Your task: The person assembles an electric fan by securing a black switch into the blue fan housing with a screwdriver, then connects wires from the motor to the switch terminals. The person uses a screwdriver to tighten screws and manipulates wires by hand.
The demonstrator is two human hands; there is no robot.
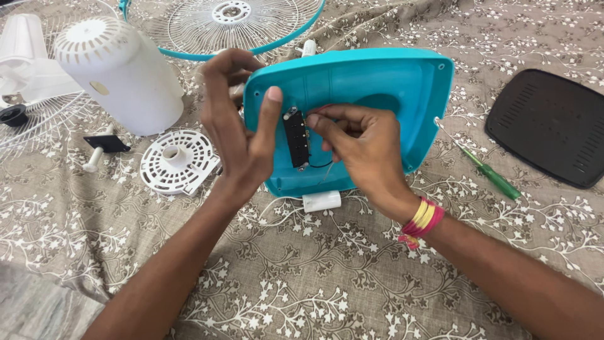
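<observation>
Both hands, left hand (242,135) and right hand (358,148), pinch black switch block (296,138) inside turquoise base (377,82).

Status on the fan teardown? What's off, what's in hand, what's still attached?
Done: grille, white motor housing, vented disc and black base plate lie loose on the cloth. In hand: left hand and right hand both pinch the black switch block inside the turquoise base shell. Left: switch still wired; screwdriver lies idle.
</observation>
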